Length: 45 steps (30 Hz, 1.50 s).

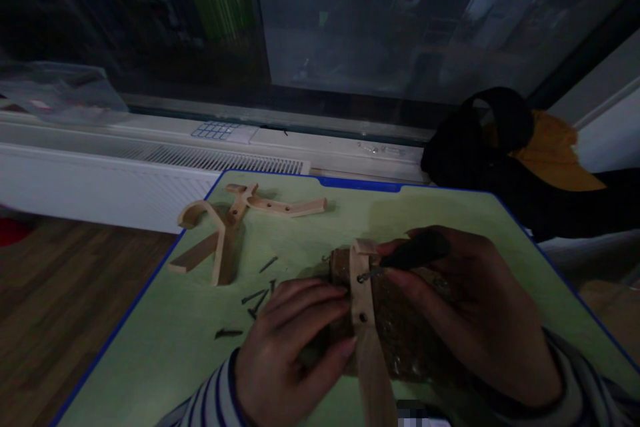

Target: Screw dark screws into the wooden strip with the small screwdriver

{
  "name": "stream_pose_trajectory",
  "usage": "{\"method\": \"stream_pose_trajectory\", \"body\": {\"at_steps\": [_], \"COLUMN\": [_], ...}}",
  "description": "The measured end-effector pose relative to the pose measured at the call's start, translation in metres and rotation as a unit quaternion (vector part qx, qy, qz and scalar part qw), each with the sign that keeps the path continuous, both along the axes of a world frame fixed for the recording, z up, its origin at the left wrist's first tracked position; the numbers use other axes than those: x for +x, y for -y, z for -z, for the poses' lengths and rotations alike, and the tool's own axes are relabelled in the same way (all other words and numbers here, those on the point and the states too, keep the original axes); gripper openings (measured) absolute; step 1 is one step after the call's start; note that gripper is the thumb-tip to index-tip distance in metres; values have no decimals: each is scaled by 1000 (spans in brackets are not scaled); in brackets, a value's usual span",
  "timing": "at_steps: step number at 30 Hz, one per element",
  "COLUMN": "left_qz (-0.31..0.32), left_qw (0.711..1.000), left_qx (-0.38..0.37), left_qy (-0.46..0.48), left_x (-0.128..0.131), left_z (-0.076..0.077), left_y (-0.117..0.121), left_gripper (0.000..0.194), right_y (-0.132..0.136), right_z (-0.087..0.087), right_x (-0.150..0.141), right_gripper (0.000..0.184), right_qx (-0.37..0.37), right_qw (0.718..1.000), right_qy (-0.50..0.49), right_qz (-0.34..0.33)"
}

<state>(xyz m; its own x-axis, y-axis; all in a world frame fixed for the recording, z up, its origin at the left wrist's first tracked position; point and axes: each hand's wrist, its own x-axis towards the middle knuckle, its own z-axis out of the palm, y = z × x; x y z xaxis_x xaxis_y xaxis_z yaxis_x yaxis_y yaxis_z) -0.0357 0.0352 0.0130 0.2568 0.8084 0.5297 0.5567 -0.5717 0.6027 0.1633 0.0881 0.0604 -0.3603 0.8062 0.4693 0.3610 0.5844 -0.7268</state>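
Note:
My right hand [475, 307] grips the black handle of a screwdriver [417, 250]. Its tip meets a screw in the upper hole of a wooden hook [370, 360]; the lower hole shows no screw. The hook lies across a brown block [405, 340] that looks wrapped in clear film or tape. From the left side, my left hand [300, 340] steadies the hook, fingertips and thumb closed against its edge and the block. Several dark screws [257, 303] are scattered on the table left of that hand.
More wooden hooks [225, 240] stand and lie at the table's back left. The light green table [425, 207] has a blue edge. Behind it are a radiator [125, 180] and a window sill with a plastic bag [60, 93]. A black and orange bag or garment [505, 147] is at the right.

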Motion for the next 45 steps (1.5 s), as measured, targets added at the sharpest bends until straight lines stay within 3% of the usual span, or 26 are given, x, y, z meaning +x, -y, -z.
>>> {"method": "stream_pose_trajectory", "body": {"at_steps": [12,19,33,45], "left_qz": [12,4,17,14], "left_qw": [1000,999,992,994], "left_qx": [20,13,-27,-45], "left_qy": [-17,-47,-119,-103], "left_x": [4,3,1,5], "left_z": [7,2,9,9], "left_y": [0,0,1,4], "left_gripper": [30,28,39,32], "right_y": [0,0,1,1], "right_z": [4,4,4,3], "right_x": [1,2,2,2], "right_gripper": [42,42,41,39], "right_qx": [0,3,5,18], "right_qw": [1000,1000,1000,999], "right_qy": [-1,14,15,34], "right_qz": [15,14,14,22]}}
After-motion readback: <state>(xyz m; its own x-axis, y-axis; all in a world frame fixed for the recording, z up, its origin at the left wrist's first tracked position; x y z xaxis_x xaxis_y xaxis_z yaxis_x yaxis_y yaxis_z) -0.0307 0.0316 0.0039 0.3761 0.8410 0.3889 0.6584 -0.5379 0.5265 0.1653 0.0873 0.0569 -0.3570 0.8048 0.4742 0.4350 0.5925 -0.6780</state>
